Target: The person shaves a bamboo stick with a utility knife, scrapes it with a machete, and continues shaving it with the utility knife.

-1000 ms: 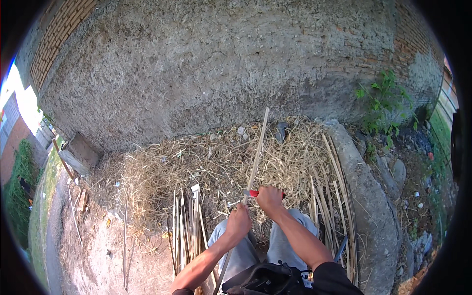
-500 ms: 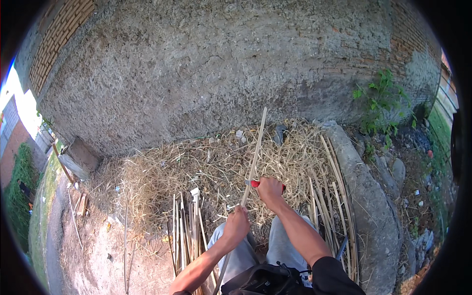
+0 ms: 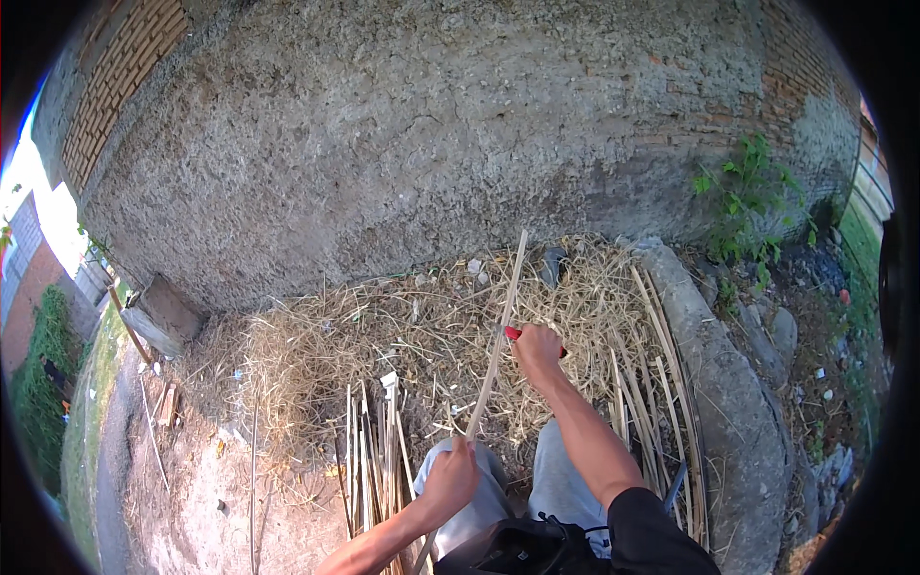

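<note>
My left hand point(image 3: 450, 478) is closed round the lower part of a long pale strip, likely bamboo point(image 3: 500, 347), which slants up and away toward the wall. My right hand point(image 3: 539, 352) grips a red-handled knife point(image 3: 514, 333) against the strip, partway along its length. The blade itself is mostly hidden behind the strip and fingers. Below my left hand the strip's lower end runs down beside my left knee.
Bundles of strips lie left of my legs point(image 3: 369, 460) and right of them point(image 3: 661, 402). Curled shavings point(image 3: 297, 369) cover the ground before the rough wall point(image 3: 383, 144). A concrete kerb point(image 3: 704, 374) and a green plant point(image 3: 752, 196) are at the right.
My right hand and the knife have moved up along the strip, away from me. My left hand has shifted slightly down and left, still holding it.
</note>
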{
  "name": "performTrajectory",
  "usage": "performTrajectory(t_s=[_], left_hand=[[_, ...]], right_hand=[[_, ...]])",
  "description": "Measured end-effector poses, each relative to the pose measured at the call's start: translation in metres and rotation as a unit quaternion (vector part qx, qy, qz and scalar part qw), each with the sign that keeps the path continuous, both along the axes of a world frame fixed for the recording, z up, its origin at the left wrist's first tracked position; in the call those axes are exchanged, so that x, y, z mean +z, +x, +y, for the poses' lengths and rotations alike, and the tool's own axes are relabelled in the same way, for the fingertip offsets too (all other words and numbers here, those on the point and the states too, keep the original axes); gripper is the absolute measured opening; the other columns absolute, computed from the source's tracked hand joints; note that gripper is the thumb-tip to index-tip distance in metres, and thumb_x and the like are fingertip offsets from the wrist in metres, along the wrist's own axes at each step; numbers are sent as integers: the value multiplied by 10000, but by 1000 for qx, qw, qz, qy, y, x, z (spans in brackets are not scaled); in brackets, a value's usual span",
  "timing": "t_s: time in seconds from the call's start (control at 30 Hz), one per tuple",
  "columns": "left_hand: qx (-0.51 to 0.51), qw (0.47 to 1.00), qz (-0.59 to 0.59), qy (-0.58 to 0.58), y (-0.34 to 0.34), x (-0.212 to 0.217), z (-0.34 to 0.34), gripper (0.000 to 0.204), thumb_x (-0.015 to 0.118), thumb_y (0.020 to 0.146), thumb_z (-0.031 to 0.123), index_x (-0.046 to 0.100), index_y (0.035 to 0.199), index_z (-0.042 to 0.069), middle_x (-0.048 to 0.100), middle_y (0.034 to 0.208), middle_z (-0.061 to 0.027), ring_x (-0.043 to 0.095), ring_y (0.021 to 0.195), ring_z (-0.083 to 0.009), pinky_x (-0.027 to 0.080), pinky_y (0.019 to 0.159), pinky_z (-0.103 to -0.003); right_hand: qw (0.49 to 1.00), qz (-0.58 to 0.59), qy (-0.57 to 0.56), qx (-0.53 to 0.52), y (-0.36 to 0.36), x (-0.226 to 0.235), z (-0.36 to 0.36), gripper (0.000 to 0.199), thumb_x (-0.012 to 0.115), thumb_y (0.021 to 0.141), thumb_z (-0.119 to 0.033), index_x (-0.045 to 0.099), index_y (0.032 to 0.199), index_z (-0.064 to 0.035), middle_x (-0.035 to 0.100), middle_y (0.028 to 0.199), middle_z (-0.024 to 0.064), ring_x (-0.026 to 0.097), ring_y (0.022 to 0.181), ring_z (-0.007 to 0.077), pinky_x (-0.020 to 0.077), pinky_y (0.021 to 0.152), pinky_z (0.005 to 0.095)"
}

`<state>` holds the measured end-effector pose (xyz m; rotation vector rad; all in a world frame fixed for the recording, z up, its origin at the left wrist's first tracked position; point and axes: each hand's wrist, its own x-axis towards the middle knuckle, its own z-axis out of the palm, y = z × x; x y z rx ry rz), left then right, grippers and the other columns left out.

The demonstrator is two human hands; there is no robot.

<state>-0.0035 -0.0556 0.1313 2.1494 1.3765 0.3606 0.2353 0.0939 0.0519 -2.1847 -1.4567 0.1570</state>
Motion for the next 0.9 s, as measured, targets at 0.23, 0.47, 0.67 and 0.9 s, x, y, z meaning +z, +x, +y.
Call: performTrajectory(t_s=[0.23, 0.47, 0.67, 0.9], left_hand=[[11, 999, -18, -30, -27, 3, -30, 208, 445, 977, 175, 432, 996, -32, 537, 537, -283, 553, 535, -518, 413, 493, -597], [-9, 1000, 10, 24, -77, -32, -60, 206, 439, 999, 205, 443, 980, 0, 567, 618, -258, 569, 494, -396, 415, 436, -506], [-13, 999, 25, 14, -97, -10, -86, 117, 403, 881, 0, 471, 959, -55, 546, 745, -281, 550, 592, -485, 415, 521, -567], [-14, 1000, 27, -5, -108, -3, -108, 139, 400, 960, 88, 467, 918, -26, 535, 693, -254, 539, 591, -471, 402, 521, -550]], right_hand=[[1000, -12, -4, 0, 6, 11, 5, 141, 611, 821, -119, 714, 787, -29, 680, 749, 207, 686, 722, 371, 530, 671, 485], [1000, 7, 21, -9, 17, 8, 17, 121, 616, 812, -95, 696, 780, -11, 667, 748, 230, 669, 734, 408, 523, 674, 503], [999, 15, 20, -32, 24, -7, 32, 126, 639, 797, -112, 699, 829, -6, 674, 813, 244, 679, 772, 396, 539, 712, 491], [998, -20, 32, -43, 48, -35, 54, 125, 631, 800, -125, 695, 829, -21, 676, 840, 216, 675, 822, 394, 534, 710, 497]])
